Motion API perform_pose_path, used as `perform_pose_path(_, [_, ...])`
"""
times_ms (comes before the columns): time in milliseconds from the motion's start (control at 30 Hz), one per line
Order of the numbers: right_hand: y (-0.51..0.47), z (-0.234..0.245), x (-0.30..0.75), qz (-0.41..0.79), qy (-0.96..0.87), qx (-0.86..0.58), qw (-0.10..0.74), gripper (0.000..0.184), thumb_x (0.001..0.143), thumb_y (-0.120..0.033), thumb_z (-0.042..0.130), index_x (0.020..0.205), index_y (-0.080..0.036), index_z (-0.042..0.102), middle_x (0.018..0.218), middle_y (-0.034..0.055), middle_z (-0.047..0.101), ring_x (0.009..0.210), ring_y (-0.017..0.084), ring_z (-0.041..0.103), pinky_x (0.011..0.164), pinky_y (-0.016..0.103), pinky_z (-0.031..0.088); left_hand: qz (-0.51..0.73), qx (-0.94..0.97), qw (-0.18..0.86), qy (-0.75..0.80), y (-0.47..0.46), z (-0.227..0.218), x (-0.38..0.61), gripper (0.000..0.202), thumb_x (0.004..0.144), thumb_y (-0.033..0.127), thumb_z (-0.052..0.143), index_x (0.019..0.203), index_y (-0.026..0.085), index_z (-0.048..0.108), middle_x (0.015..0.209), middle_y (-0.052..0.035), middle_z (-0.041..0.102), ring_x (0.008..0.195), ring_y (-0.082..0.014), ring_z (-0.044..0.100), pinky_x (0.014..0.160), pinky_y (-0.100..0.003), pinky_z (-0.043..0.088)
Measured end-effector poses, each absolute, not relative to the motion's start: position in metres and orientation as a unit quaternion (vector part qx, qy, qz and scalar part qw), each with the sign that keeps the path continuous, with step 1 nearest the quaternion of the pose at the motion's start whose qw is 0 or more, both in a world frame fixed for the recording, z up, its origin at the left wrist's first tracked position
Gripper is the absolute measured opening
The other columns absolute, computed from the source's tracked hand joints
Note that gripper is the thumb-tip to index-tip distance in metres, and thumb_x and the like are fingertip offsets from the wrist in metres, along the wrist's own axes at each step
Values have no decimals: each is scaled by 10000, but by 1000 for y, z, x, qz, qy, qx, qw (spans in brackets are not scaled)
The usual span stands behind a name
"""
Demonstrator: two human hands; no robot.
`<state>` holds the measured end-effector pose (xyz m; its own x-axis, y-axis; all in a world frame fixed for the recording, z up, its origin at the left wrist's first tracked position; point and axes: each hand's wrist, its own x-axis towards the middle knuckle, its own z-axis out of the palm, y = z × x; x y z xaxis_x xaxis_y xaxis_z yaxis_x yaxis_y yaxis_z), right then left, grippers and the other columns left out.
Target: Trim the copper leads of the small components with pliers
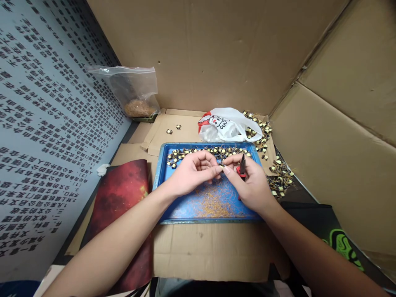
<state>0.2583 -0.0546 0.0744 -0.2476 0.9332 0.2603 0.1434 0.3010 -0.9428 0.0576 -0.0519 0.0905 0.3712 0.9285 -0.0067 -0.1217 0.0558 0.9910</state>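
Both my hands meet over the blue tray (161, 181). My left hand (192, 173) pinches a small yellow-and-black wound component (221, 166) between thumb and fingertips. My right hand (250, 181) touches the same component with its fingertips and also grips a small red-handled cutter (241, 168), blades pointing up. A row of several similar components (185, 154) lies along the tray's far edge. Cut-off bits of thin copper wire (213, 202) are scattered on the tray under my hands.
A white plastic bag (229, 126) lies behind the tray. More components are heaped at the right (280, 177) and back right (258, 123). A clear bag of brownish scraps (136, 97) stands back left. A red booklet (123, 206) lies left of the tray. Cardboard walls enclose the space.
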Motion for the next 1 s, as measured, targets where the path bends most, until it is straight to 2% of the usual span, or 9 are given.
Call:
perform_pose_path(167, [-54,73,260,369,-671,-438,471,81,988,-296,686,946,-228,698,819,28,665,689,182,588,654,336,474,423,552,622,360,-52,90,58,320,890,365,873,933,133,657,852,-54,766,725,-112,706,718,-238,576])
perform_pose_path(333, [-53,74,259,373,-655,-448,480,81,942,-288,727,889,-226,729,750,17,655,639,172,552,626,333,451,428,539,631,356,-52,89,60,354,873,356,894,1040,145,664,877,-52,785,775,-137,747,741,-255,606])
perform_pose_path(433, [-53,76,258,389,-631,-450,497,81,884,-284,749,833,-224,730,692,4,626,607,161,529,586,319,430,430,539,625,365,-52,88,60,354,844,329,919,1043,133,702,879,-49,780,767,-131,743,762,-260,614])
perform_pose_path(567, [-52,79,256,407,-614,-446,508,82,829,-283,760,784,-228,718,654,-4,608,584,154,512,555,306,423,427,533,628,373,-53,87,60,332,827,292,931,1028,124,727,852,-43,777,751,-121,739,765,-249,611])
perform_pose_path(1000, [-51,81,256,425,-601,-448,507,99,791,-286,735,729,-226,686,648,-1,613,593,152,519,551,295,415,428,533,627,374,-54,89,61,305,820,283,934,1024,114,784,839,-57,797,726,-122,738,734,-236,604])
